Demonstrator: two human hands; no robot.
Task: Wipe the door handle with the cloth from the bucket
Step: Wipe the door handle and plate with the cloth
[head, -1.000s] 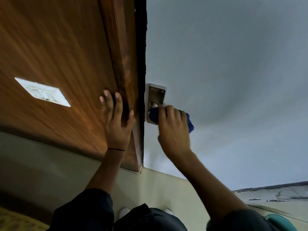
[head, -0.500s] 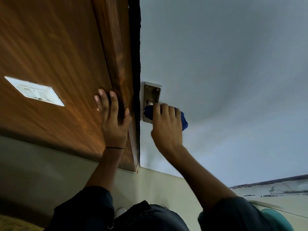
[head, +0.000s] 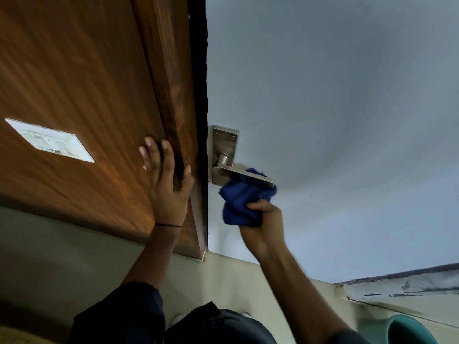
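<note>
Wood panel: brown grain, fills the left of the view, running from near to far.

Switch plate: white, rectangular, set in the wood panel at far left. Any marking on it is too blurred to read.

Door frame: darker wood strip along the panel's right edge, with a black gap between it and the door.

Left hand: flat and spread, palm against the wood, fingers on the panel, thumb lying across the door frame. A thin black band circles the wrist. Dark sleeve at the near edge.

Door: pale grey-blue, plain surface, fills the right of the view.

Door handle: brushed metal lever on a rectangular backplate with two screws at its far end, mounted at the door's left edge. The lever's long axis runs left to right; its free end points right, away from the frame.

Cloth: dark blue, bunched, pressed against the near side of the lever and wrapping up behind its free end.

Right hand: closed in a fist around the near part of the cloth, just near of the handle.

Bucket: teal rim in the near right corner, only partly in view; its contents cannot be told. No writing is legible anywhere.
</note>
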